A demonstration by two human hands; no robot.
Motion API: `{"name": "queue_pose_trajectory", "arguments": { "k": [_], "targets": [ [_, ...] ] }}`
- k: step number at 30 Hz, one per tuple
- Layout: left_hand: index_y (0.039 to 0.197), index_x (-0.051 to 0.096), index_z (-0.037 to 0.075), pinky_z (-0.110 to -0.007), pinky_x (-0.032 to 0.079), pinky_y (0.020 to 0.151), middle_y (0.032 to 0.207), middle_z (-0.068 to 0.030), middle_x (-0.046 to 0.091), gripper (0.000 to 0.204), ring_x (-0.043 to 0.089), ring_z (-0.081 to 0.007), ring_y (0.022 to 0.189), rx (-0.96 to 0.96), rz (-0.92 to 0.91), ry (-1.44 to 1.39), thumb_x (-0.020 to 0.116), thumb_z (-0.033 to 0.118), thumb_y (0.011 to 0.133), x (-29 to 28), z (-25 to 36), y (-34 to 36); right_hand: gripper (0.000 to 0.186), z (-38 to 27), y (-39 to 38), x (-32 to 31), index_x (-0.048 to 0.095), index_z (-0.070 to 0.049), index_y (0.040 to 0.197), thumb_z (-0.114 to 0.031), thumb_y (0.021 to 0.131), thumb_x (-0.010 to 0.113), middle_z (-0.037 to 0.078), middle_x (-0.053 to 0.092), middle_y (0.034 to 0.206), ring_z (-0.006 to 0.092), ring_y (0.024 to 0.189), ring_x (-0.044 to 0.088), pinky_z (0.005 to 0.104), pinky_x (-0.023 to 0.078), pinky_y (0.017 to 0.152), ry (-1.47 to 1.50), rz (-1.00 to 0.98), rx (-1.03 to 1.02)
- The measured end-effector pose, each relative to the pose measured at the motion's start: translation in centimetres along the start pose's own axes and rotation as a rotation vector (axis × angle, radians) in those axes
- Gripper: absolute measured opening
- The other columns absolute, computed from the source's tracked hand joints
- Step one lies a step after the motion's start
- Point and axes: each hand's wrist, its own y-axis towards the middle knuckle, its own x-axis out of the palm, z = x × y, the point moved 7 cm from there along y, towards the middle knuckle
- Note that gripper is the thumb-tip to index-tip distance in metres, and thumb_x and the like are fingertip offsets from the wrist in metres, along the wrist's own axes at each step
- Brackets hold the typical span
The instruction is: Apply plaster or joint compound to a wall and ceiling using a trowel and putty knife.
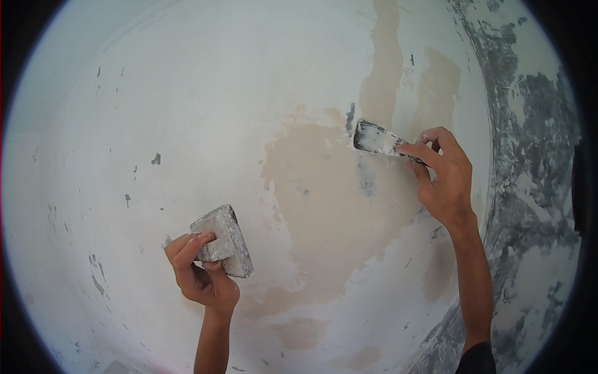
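Note:
My right hand [443, 177] pinches a putty knife [377, 138], its fingers closed on the handle end. The blade is smeared with white and dark filler and points left, against or very close to the wall. A beige patch [330, 206] spreads over the wall below and left of the blade. Lower left, my left hand [202, 277] is closed round the grip of a small plaster-caked hawk [238, 240]. The hawk is tilted, its grip side toward me; its other face is hidden.
White wall [205, 106] with scattered dark chips surrounds the patch. Two beige strips [381, 62] run up from it at the top. To the right, beyond an edge, lies a rough grey-and-white mottled surface [536, 137]. A dark object [578, 187] shows at the far right rim.

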Motion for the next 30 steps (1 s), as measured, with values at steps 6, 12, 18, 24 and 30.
{"name": "queue_pose_trajectory", "arguments": {
  "k": [6, 12, 18, 24, 30],
  "targets": [
    [0.108, 0.062, 0.001, -0.033, 0.043, 0.079, 0.098, -0.009, 0.062, 0.021, 0.053, -0.0215, 0.091, -0.008, 0.061, -0.03, 0.055, 0.017, 0.097, 0.3, -0.5, -0.6, 0.033, -0.4, 0.5, 1.0, 0.076, -0.011, 0.094, 0.01, 0.068, 0.076, 0.004, 0.058, 0.09, 0.019, 0.071, 0.055, 0.033, 0.047, 0.062, 0.009, -0.03, -0.026],
    [0.109, 0.058, -0.002, -0.034, 0.043, 0.083, 0.101, -0.011, 0.055, 0.03, 0.052, -0.0211, 0.094, -0.017, -0.016, -0.001, 0.056, 0.026, 0.099, 0.1, -1.1, -1.3, 0.034, -1.3, 1.2, 2.1, 0.077, -0.01, 0.093, 0.012, 0.067, 0.075, 0.004, 0.058, 0.09, 0.0184, 0.069, 0.055, 0.0328, 0.046, 0.059, 0.04, -0.027, -0.076],
    [0.11, 0.057, -0.003, -0.033, 0.042, 0.082, 0.101, -0.0108, 0.054, 0.033, 0.052, -0.0199, 0.092, -0.062, 0.003, -0.02, 0.056, 0.029, 0.1, -0.8, -1.8, -1.8, 0.033, -3.7, 2.7, 3.2, 0.077, -0.01, 0.092, 0.012, 0.068, 0.075, 0.004, 0.058, 0.09, 0.018, 0.069, 0.057, 0.0326, 0.047, 0.059, 0.017, -0.054, -0.146],
    [0.113, 0.055, -0.002, -0.03, 0.043, 0.083, 0.101, -0.0079, 0.054, 0.032, 0.051, -0.0144, 0.09, -0.319, 0.104, -0.235, 0.053, 0.027, 0.102, -1.0, -2.0, -1.6, 0.033, -6.6, 4.1, 4.8, 0.076, -0.011, 0.096, 0.01, 0.07, 0.074, 0.005, 0.057, 0.091, 0.0192, 0.07, 0.057, 0.0321, 0.047, 0.059, 0.054, -0.065, -0.202],
    [0.127, 0.049, 0.002, -0.034, 0.052, 0.086, 0.115, -0.0085, 0.059, 0.029, 0.06, -0.0181, 0.101, -1.024, 0.249, -0.865, 0.047, 0.013, 0.1, 0.2, -3.5, -4.2, 0.029, -9.1, 1.6, 3.0, 0.075, -0.007, 0.101, 0.006, 0.075, 0.072, 0.008, 0.056, 0.092, 0.0176, 0.073, 0.059, 0.028, 0.048, 0.063, 0.545, -0.084, -0.016]
  ]
}}
